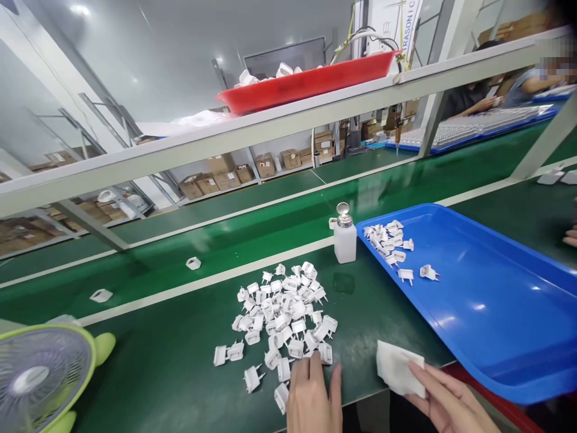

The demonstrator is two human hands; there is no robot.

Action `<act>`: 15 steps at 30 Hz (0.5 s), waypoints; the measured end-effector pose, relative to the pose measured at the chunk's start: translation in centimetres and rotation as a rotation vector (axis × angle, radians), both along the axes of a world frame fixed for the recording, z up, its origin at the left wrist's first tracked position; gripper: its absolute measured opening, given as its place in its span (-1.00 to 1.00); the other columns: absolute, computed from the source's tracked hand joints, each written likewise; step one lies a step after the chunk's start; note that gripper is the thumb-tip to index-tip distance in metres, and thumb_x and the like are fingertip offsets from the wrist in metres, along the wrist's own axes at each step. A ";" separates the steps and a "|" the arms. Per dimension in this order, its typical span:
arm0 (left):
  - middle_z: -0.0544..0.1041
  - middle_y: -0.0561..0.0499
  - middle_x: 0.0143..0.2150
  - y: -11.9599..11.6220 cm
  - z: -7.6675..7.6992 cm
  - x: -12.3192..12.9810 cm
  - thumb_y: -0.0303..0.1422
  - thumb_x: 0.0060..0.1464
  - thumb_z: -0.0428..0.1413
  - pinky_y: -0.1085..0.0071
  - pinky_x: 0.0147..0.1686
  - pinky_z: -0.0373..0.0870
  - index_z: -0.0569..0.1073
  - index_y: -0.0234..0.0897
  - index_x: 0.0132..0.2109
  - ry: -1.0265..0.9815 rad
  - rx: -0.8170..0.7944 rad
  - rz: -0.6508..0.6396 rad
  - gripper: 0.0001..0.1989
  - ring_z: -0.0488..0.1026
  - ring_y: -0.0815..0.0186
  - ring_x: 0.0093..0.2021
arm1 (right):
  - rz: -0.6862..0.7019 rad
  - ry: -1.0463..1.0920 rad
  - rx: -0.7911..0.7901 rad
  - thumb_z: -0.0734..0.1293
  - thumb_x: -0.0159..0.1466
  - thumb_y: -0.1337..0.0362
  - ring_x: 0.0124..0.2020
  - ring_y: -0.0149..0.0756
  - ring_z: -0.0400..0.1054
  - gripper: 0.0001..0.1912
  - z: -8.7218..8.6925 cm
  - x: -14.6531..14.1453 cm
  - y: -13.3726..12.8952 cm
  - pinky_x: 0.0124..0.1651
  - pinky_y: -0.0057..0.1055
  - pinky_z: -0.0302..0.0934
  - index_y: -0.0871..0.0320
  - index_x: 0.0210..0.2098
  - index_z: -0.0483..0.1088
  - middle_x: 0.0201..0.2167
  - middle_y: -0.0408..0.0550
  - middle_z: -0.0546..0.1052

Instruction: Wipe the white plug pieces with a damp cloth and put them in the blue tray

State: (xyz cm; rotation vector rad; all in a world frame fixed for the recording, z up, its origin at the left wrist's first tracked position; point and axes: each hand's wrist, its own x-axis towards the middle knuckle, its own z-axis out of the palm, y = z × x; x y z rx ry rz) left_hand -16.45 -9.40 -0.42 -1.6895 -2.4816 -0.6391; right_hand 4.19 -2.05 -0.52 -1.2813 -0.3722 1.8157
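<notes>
A loose pile of small white plug housings (282,307), many with two metal pins, lies on the dark green bench. My left hand (311,397) is at the pile's near edge, palm down. Its fingers stretch forward to the nearest housings, with the thumb held apart; the fingertips are partly lost among the white pieces. At the bench's front edge, my right hand (444,394) pinches a folded white cloth (399,368) between thumb and fingers. Behind the pile stands a white pump bottle (345,242) with a metal top.
A blue tray (473,313) to the right holds several white plug housings (387,243) in its far left corner. At the left is a green fan (40,376). A red tray (311,84) rests on the shelf overhead. Other people work at the far right.
</notes>
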 end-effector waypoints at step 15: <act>0.62 -0.14 0.10 5.7 -1.0 1.7 -0.76 0.09 -0.20 0.14 0.08 0.53 0.51 -0.16 0.24 -0.286 0.022 -0.548 -0.26 0.53 0.06 0.09 | 0.055 -0.231 0.261 0.54 0.14 -0.15 -0.03 -0.01 0.54 -0.42 -1.0 1.5 0.9 -0.05 -0.38 0.45 0.17 -0.05 0.65 -0.09 0.03 0.68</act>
